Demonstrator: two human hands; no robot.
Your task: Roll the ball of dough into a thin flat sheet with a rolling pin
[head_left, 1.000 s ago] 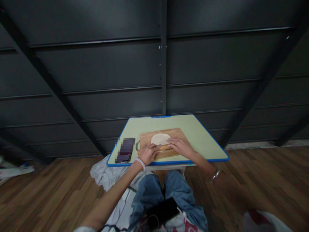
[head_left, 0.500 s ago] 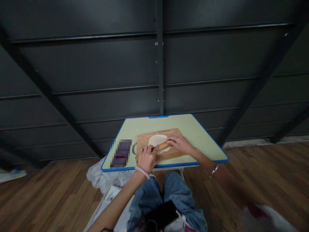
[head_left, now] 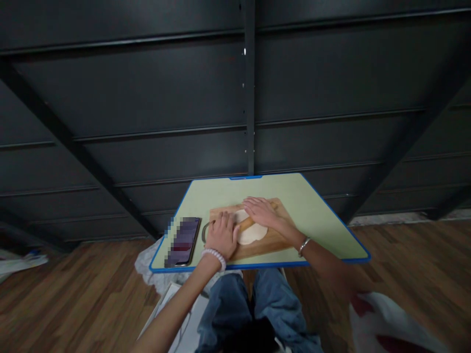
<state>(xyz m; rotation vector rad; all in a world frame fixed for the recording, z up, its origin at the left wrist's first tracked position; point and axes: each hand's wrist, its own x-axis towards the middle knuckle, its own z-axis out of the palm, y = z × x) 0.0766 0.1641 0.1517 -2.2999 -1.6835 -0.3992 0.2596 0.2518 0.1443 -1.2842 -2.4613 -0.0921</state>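
A flat round of pale dough lies on a wooden cutting board on a small light-green table with a blue rim. A wooden rolling pin lies across the dough, tilted up to the right. My left hand presses on its near-left end. My right hand lies flat over its far-right end. Both palms cover most of the pin.
A dark phone lies on the table just left of the board's metal handle. Dark metal panels rise behind the table. My knees in blue jeans are under its front edge; papers and cloth lie on the wood floor at left.
Both hands pushed the rolling pin away from me across the dough, the right hand farther than the left. The camera tilted a little, so the table sits lower and closer.
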